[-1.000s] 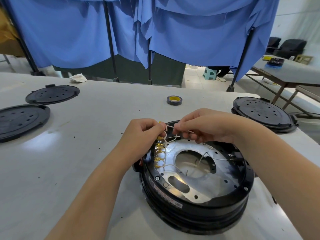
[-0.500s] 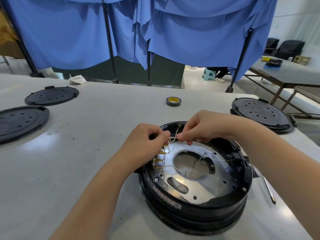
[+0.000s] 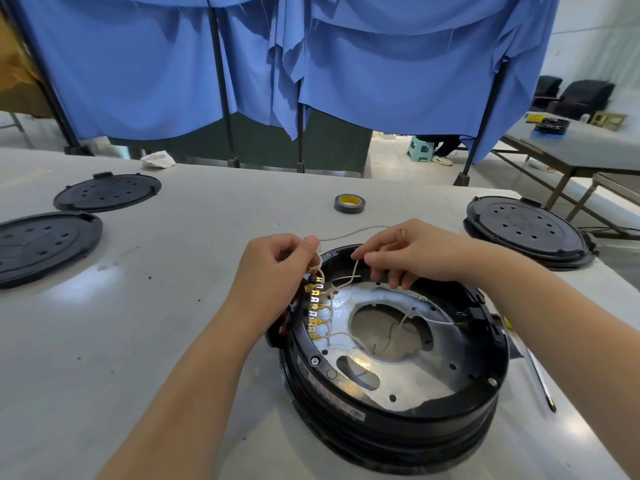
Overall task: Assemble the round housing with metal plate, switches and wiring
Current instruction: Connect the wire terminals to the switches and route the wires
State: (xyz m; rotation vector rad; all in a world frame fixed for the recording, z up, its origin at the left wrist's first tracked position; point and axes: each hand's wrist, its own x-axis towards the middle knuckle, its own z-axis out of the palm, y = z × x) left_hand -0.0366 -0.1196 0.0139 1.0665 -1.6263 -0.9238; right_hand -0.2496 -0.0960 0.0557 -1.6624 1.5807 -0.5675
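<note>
1. The round black housing [image 3: 394,403] sits on the grey worktop [image 3: 145,327], directly under and just nearer than both hands, its open side up.
2. Inside it lies the metal plate [image 3: 408,372], silver with a large middle opening, below the right hand.
3. A row of brass-coloured terminals [image 3: 316,308] lines the housing's rim right beneath the left hand's knuckles.
4. Thin white wires [image 3: 337,282] run from those terminals up to both hands; one strand arches across the worktop just beyond the fingertips.
5. The left hand [image 3: 277,268] is curled, thumb and fingertips pinching the wires above the terminal row.
6. The right hand [image 3: 412,254] is curled over the housing's far rim, its fingertips pinching a wire close to the left hand; the two hands are near each other but not touching.
7. A roll of tape [image 3: 349,203] lies on the worktop beyond the hands.
8. A screwdriver [image 3: 536,372] lies under the right forearm, just beside the housing.
9. Two black lids [image 3: 107,192] lie well beyond the left hand's side; another black lid [image 3: 526,230] lies out past the right wrist.
10. Blue curtains [image 3: 381,71] hang behind the worktop.
</note>
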